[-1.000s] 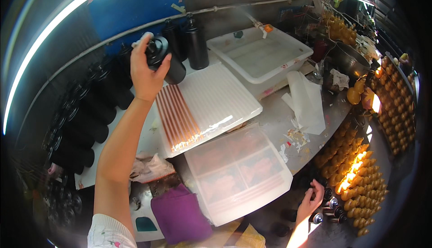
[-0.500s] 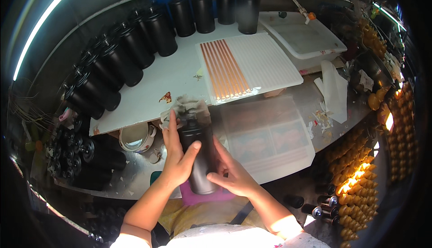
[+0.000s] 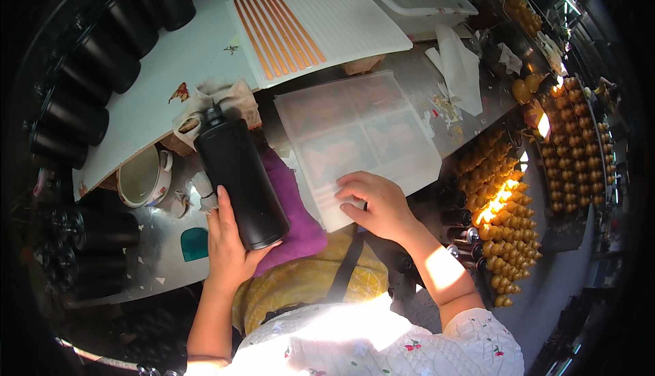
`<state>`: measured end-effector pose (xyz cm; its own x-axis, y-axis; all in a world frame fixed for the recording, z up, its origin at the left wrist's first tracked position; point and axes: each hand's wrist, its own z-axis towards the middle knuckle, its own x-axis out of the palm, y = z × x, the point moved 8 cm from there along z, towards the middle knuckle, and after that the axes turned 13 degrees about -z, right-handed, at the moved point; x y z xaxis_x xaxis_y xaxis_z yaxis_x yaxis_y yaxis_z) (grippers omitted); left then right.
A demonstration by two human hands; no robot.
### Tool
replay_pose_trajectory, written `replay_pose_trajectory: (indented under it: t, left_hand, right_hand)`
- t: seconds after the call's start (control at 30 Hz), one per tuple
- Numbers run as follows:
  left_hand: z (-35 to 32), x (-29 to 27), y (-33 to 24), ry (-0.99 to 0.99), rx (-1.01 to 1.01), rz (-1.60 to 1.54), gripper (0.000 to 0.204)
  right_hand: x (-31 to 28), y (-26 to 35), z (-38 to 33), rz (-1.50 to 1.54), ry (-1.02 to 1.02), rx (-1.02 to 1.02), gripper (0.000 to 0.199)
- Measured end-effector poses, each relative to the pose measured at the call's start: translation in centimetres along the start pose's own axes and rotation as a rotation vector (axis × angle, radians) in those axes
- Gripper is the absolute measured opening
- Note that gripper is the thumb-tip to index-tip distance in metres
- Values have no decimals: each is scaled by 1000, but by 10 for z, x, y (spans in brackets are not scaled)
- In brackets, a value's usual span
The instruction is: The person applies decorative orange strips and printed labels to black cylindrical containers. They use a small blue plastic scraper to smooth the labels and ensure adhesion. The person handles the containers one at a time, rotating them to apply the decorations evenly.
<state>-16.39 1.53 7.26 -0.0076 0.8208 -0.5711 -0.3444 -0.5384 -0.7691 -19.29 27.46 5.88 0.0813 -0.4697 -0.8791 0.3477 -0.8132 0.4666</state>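
A black, bottle-shaped cylinder [image 3: 242,185] with a narrow neck slants across a purple cloth [image 3: 293,233]. My left hand [image 3: 228,246] grips its lower end, the fingers along its left side and the thumb by its base. Its neck lies against a crumpled grey-white cloth [image 3: 232,96] at the edge of the white board. To the right, my right hand [image 3: 379,205] is over the near part of a translucent sheet [image 3: 355,130] with faint pinkish panels. Its fingers are bent and apart from the thumb, with nothing visible between them; whether they touch the sheet is unclear.
The white board [image 3: 184,55] bears several black cylinders [image 3: 102,49] and a ribbed white panel [image 3: 341,21] with copper-coloured strips [image 3: 280,35]. A white pot [image 3: 140,178] and a teal scraper-like piece [image 3: 195,244] lie left. Golden gourd-shaped pieces [image 3: 508,219] hang right.
My right hand has left the black cylinder and moved right over the translucent sheet. My left hand keeps the cylinder, now tilted up-left. The view has shifted down and right.
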Motion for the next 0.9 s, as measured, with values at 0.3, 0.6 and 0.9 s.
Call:
replay_pose_trajectory:
  t: [0.3,0.6,0.9]
  left_hand:
    - [-4,-2,5,-18,-12,-29,124]
    - [-3,0,5,-23,-17,-48,123]
    - [-7,-1,9,-30,-25,-59,124]
  right_hand:
    - [4,29,-18,-109,83,-93,40]
    - [10,29,-18,-165,60,-95,34]
    - [20,10,-12,196,268,215,16]
